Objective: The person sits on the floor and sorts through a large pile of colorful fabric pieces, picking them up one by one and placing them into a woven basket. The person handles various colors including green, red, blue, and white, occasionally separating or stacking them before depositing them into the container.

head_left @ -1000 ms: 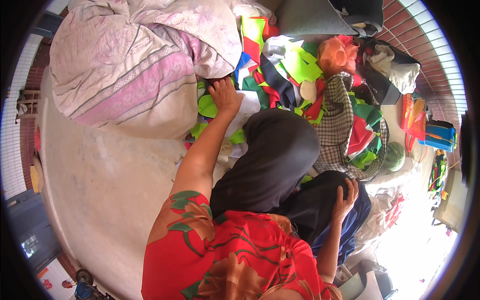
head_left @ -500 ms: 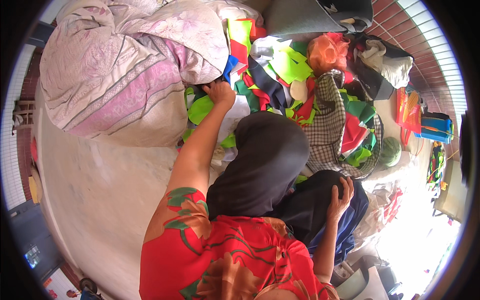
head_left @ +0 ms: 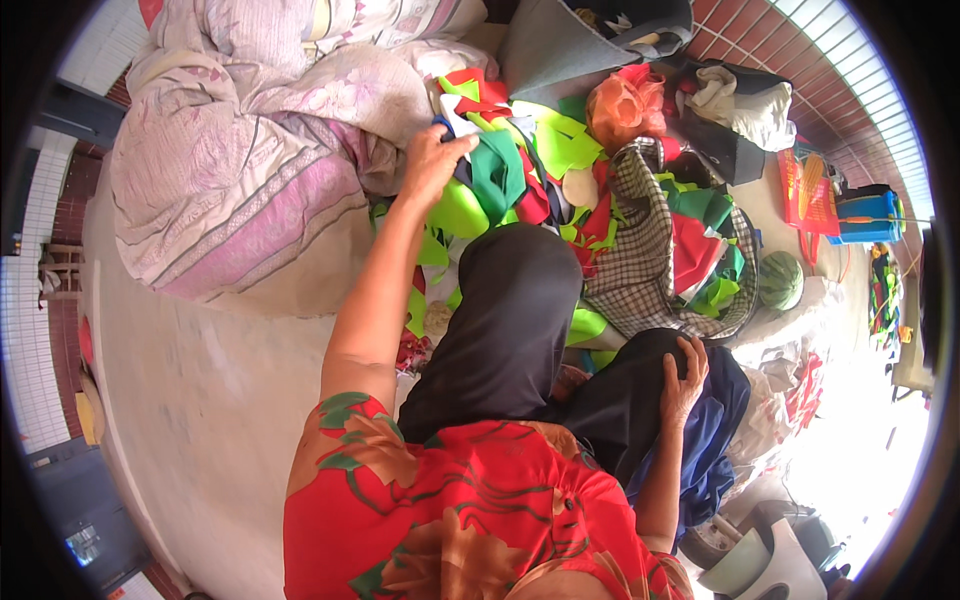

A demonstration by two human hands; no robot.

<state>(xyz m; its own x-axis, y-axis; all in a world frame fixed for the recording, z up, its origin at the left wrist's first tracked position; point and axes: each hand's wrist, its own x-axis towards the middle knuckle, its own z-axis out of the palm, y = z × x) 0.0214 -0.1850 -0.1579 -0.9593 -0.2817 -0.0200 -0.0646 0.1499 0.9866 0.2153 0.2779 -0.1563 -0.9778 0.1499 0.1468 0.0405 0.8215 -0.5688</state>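
Observation:
My left hand (head_left: 436, 165) reaches into a heap of bright cloth scraps beside a large patterned cloth bundle (head_left: 235, 200). Its thumb points right and its fingers curl over a small blue scrap (head_left: 441, 124); the fingertips are partly hidden among the pieces. Just right of the hand, a dark green scrap (head_left: 496, 170) lies raised over lime-green, red and white pieces. My right hand (head_left: 685, 378) rests on my right knee, fingers spread over the dark trousers, holding nothing.
A checked cloth bag (head_left: 630, 270) full of scraps stands open right of my bent knee. Beyond it are an orange plastic bag (head_left: 627, 103), a grey container (head_left: 560, 60) and a red bag (head_left: 808, 190). A striped watermelon (head_left: 780, 280) sits beside the checked bag.
My left hand has shifted slightly up among the scraps, and a dark green piece now shows on top beside it. The view has tilted a little. My right hand stays on the knee.

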